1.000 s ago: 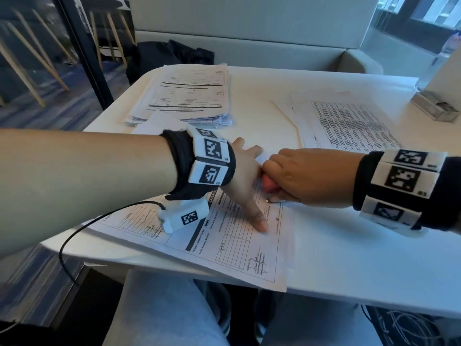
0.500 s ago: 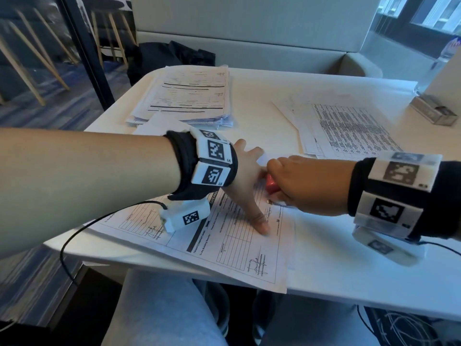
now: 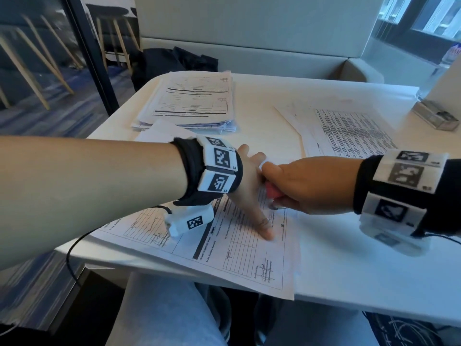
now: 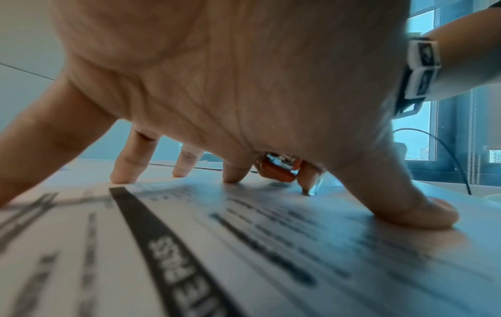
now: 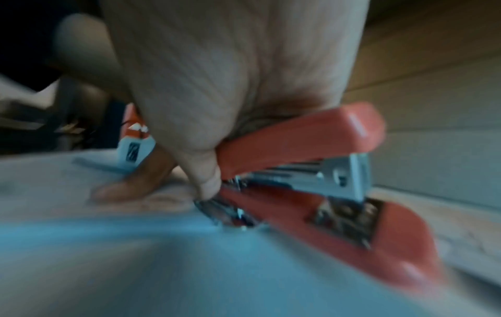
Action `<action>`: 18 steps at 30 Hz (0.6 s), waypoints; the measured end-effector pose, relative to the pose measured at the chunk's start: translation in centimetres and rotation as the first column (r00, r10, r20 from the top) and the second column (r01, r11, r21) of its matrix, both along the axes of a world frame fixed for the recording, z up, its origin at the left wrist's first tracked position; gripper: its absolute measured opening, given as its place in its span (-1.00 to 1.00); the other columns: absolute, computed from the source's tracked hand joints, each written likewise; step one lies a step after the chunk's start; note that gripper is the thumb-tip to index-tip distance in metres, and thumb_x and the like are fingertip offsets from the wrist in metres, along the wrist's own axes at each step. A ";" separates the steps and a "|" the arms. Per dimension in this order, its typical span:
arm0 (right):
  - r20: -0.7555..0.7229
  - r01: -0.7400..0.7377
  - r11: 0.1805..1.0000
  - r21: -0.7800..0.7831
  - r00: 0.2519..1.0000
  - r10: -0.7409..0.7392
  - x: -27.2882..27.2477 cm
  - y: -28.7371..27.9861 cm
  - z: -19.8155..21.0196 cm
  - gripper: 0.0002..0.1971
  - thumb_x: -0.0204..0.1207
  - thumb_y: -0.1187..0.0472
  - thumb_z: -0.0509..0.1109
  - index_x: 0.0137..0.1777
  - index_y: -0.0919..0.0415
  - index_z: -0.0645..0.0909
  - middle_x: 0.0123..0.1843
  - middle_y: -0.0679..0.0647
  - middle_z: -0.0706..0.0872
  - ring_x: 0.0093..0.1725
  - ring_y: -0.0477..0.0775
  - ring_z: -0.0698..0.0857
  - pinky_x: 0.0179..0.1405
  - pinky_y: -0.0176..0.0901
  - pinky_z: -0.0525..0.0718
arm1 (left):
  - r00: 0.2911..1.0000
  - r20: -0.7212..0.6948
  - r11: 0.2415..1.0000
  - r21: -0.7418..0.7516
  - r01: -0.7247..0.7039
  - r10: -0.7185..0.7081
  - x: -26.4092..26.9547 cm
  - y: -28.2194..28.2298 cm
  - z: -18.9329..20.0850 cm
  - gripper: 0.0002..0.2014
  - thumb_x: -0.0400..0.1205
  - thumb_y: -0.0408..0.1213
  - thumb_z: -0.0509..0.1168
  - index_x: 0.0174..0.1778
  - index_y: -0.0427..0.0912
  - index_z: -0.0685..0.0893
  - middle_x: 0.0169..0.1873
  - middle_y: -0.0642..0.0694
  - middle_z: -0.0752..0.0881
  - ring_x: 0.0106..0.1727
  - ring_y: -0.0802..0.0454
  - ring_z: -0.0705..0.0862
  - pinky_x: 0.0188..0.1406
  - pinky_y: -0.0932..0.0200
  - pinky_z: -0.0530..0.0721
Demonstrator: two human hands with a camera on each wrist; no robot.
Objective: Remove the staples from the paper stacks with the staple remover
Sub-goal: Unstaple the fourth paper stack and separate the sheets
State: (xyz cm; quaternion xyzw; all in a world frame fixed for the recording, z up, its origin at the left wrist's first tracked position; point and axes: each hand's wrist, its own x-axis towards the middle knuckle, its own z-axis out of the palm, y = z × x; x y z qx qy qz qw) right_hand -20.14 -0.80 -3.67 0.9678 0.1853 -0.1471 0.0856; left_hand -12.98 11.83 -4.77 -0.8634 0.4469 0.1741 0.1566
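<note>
two hands work one stapled form at the near edge of the tabletop. left hand presses it flat, fingers spread. right hand, its grip closed round the red staple remover, sets the metal tip at the form's right corner. far left stack appears untouched; loose sheets lie far right. judged early to midway.

A dark bag lies on the pale bench seat behind the white surface. A small clear box sits at its far right edge; wooden-legged stools stand left.
</note>
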 end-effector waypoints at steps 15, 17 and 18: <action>-0.275 0.481 0.874 0.067 0.851 -0.447 1.6 0.6 0.5 -0.64 0.57 -0.09 0.36 0.20 0.11 0.44 -0.17 0.00 0.68 -0.29 -0.07 0.64 -0.40 -0.27 0.51 | 0.998 0.054 0.999 0.045 0.030 -0.032 0.2 0.0 -0.3 0.24 0.00 0.72 0.17 0.60 0.35 -0.09 0.64 -0.03 0.01 0.55 -0.25 0.12 0.37 -0.22 0.37; -0.288 0.499 0.865 0.061 0.838 -0.463 1.7 0.5 0.6 -0.63 0.56 -0.10 0.38 0.20 0.11 0.47 -0.20 0.00 0.69 -0.31 -0.06 0.65 -0.36 -0.24 0.54 | 0.998 0.058 0.998 0.050 0.024 -0.027 0.1 -0.1 -0.3 0.24 0.00 0.73 0.17 0.59 0.36 -0.10 0.63 -0.04 0.01 0.56 -0.26 0.11 0.37 -0.21 0.37; -0.292 0.506 0.861 0.054 0.833 -0.470 1.7 0.4 0.7 -0.62 0.54 -0.11 0.39 0.19 0.12 0.49 -0.19 0.02 0.70 -0.30 -0.04 0.66 -0.34 -0.23 0.56 | 0.998 0.055 0.999 0.046 0.027 -0.030 0.1 -0.1 -0.3 0.24 0.00 0.73 0.17 0.59 0.36 -0.11 0.63 -0.05 0.03 0.55 -0.26 0.12 0.35 -0.21 0.38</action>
